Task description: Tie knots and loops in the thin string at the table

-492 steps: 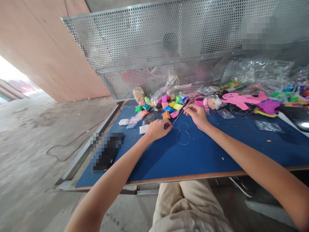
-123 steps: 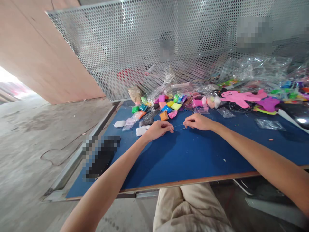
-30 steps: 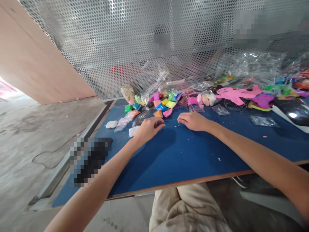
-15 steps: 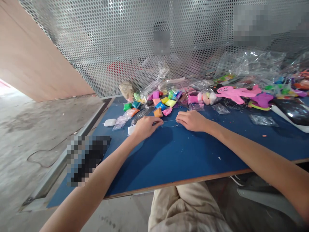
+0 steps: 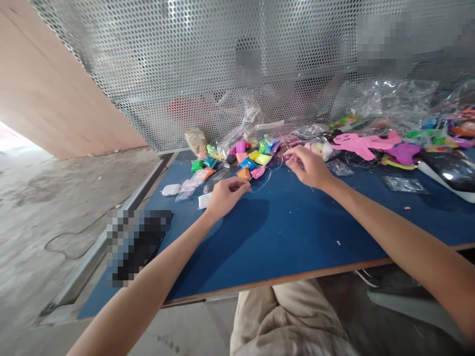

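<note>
My left hand (image 5: 228,197) is closed in a pinch on a thin, pale wire (image 5: 265,184), just above the blue tabletop. From those fingertips the wire bows out in a curve towards my right hand (image 5: 307,167). That hand is raised a little farther back, its fingers bent and drawn together at the wire; the exact grip is too fine to see. A short bit of thin line shows below the right palm. Just behind the left fingertips lie an orange packet (image 5: 244,174) and a pink packet (image 5: 258,172). A white block (image 5: 204,200) is partly hidden by my left hand.
Several coloured packets, such as a yellow one (image 5: 263,159), lie along the perforated metal panel (image 5: 208,64). A white case (image 5: 171,190) and a blurred dark object (image 5: 144,242) are at left. A pink cut-out figure (image 5: 365,144) and a clear bag (image 5: 404,185) are at right.
My right hand has moved up and to the right, away from my left hand. The wire, drawn narrow between both hands before, now bows in a wider curve. My left hand has stayed nearly in place.
</note>
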Motion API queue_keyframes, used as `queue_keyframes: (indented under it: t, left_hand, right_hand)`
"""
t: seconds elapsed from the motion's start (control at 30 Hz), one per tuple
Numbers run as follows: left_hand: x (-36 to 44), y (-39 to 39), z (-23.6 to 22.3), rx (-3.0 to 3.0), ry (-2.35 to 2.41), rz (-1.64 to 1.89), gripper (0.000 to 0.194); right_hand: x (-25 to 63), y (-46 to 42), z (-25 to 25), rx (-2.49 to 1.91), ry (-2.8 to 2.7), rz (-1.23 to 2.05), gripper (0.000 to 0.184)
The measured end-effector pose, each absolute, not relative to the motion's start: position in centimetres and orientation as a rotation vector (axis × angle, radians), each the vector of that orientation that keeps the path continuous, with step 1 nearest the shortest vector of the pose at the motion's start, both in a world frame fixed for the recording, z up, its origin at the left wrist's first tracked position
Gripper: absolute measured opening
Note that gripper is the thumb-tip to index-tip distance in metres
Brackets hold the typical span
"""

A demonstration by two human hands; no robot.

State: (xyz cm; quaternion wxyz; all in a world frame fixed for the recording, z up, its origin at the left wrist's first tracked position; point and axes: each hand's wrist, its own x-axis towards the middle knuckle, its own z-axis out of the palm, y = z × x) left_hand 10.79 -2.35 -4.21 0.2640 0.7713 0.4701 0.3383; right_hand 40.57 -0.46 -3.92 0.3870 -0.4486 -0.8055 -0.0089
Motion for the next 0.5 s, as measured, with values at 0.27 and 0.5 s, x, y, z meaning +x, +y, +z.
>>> queue_keyframes:
  t: [0.27, 0.5]
  left_hand:
    - [11.9, -3.0, -4.1, 1.743, 1.142, 1.130, 0.036]
    - [12.5, -3.6, -4.5, 1.631, 1.152, 1.236, 0.031]
  right_hand:
    - [43.7, 2.7, -6.3, -1.604, -1.913, -0.096, 0.042]
    - [43.7, 2.2, -5.2, -1.457, -1.843, 0.160, 0.023]
